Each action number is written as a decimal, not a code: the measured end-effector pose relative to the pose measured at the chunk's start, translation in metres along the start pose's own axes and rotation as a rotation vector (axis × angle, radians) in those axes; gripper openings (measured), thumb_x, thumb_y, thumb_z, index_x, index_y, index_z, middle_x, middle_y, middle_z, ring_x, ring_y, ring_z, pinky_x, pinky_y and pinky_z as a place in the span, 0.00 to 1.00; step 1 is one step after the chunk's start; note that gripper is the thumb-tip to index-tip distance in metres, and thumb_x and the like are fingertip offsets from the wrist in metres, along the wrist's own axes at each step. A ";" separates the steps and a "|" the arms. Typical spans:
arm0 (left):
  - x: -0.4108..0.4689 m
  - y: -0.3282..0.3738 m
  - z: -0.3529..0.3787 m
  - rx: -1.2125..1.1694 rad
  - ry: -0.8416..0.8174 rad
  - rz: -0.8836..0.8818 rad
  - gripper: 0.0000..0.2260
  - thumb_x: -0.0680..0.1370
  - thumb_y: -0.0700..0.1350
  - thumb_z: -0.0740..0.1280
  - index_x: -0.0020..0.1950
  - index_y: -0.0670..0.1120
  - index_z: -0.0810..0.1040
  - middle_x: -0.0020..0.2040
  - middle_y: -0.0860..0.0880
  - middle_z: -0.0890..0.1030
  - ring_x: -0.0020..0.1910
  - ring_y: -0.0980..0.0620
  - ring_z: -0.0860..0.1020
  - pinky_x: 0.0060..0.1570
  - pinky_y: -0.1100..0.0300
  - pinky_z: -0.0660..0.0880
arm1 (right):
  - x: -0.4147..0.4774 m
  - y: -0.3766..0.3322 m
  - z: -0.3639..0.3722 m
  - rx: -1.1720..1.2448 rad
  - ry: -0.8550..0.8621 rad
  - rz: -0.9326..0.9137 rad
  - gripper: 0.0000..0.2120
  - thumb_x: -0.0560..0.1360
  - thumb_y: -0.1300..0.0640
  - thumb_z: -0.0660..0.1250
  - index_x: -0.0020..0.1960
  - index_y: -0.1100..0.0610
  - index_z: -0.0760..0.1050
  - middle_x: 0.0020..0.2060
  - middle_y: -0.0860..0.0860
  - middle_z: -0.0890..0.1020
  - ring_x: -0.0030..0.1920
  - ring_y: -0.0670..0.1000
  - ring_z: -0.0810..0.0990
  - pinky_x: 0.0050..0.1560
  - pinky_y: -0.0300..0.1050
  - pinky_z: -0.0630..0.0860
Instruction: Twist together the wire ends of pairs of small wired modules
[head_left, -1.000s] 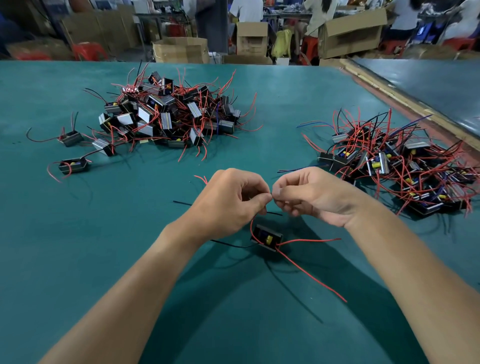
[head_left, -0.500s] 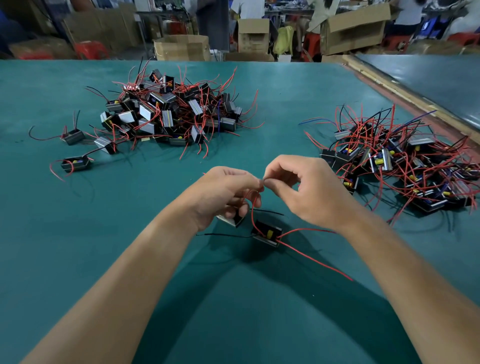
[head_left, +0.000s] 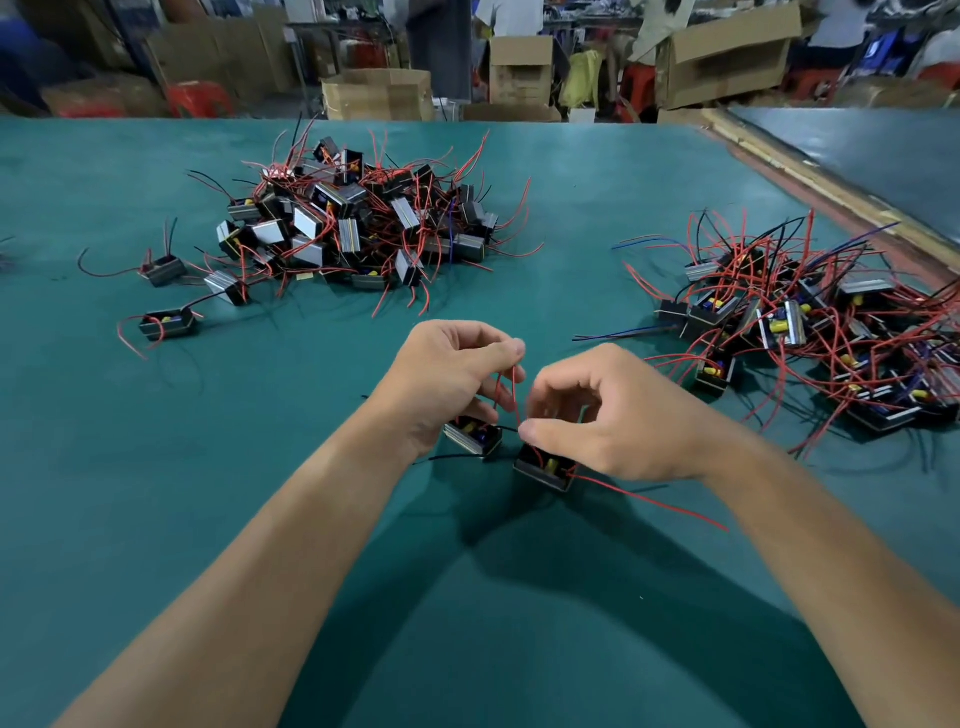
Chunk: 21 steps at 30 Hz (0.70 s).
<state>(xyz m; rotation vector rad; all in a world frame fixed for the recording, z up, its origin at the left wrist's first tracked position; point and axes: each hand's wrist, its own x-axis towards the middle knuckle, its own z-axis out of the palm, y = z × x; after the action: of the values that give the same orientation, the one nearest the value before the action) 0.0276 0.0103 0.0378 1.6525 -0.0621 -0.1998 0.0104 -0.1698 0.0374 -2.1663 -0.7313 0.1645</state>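
Note:
Two small black modules lie on the green table in front of me. The left module sits under my left hand, the right module under my right hand. Their red wires rise together between the hands. My left hand pinches the wires' upper ends between thumb and forefinger. My right hand has its fingers curled, the thumb tip lying against the wires lower down, just above the right module. A long red wire and a black wire trail loose on the table.
A heap of modules with red wires lies at the back left, with three strays beside it. A second tangled heap lies at the right. A wooden table edge runs along the far right. Cardboard boxes and people stand beyond.
My right hand has dropped from the wire ends down to the right module. My left hand has risen a little, keeping the wire ends. The left module has come into full view.

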 end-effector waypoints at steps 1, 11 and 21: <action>0.000 0.000 0.000 0.005 -0.005 0.003 0.07 0.79 0.40 0.69 0.40 0.43 0.79 0.33 0.49 0.81 0.25 0.55 0.77 0.23 0.65 0.72 | 0.001 0.002 0.000 -0.025 -0.003 0.026 0.07 0.74 0.57 0.72 0.37 0.54 0.80 0.30 0.48 0.81 0.30 0.44 0.76 0.33 0.37 0.72; -0.004 0.005 -0.005 0.145 -0.123 0.010 0.11 0.78 0.48 0.69 0.39 0.43 0.81 0.33 0.48 0.83 0.27 0.54 0.76 0.26 0.66 0.72 | 0.000 0.005 -0.004 -0.040 -0.203 0.125 0.08 0.77 0.59 0.68 0.43 0.49 0.84 0.36 0.53 0.85 0.38 0.59 0.80 0.44 0.56 0.78; -0.001 0.000 -0.005 0.261 -0.146 -0.030 0.08 0.80 0.42 0.67 0.42 0.42 0.81 0.34 0.48 0.83 0.26 0.54 0.77 0.27 0.64 0.74 | -0.002 0.001 0.000 0.057 -0.277 0.139 0.06 0.77 0.60 0.70 0.50 0.55 0.86 0.41 0.54 0.87 0.42 0.59 0.83 0.49 0.56 0.79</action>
<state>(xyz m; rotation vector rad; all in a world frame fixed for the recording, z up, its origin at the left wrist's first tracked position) 0.0275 0.0150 0.0383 1.8975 -0.1807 -0.3463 0.0091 -0.1713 0.0362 -2.1635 -0.7195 0.5607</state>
